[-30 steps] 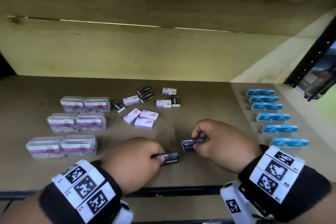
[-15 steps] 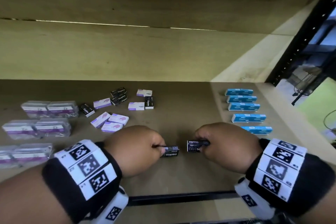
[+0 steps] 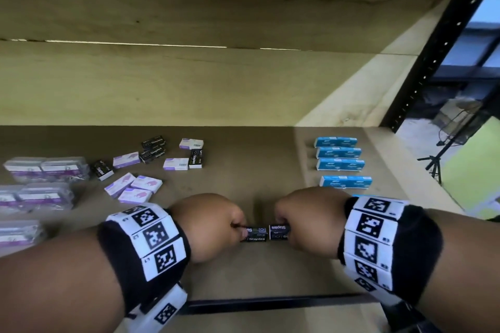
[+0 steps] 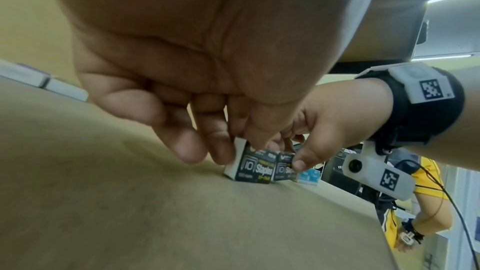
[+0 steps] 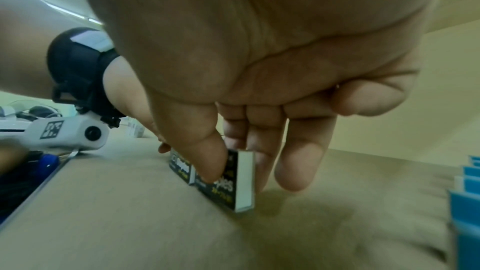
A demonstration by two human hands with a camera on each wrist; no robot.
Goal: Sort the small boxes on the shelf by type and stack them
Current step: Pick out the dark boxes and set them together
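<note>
Two black staple boxes (image 3: 266,232) stand end to end, touching, near the shelf (image 3: 243,178) front edge | my left hand (image 3: 213,224) pinches the left one, right hand (image 3: 305,222) the right | likely small, stiff, dense; grip the long faces.

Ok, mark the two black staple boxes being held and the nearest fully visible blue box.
left staple box (image 3: 254,234), head view, on its black top face.
right staple box (image 3: 278,231), head view, on its black top face.
blue box (image 3: 346,181), head view, on the middle of its front face.
</note>
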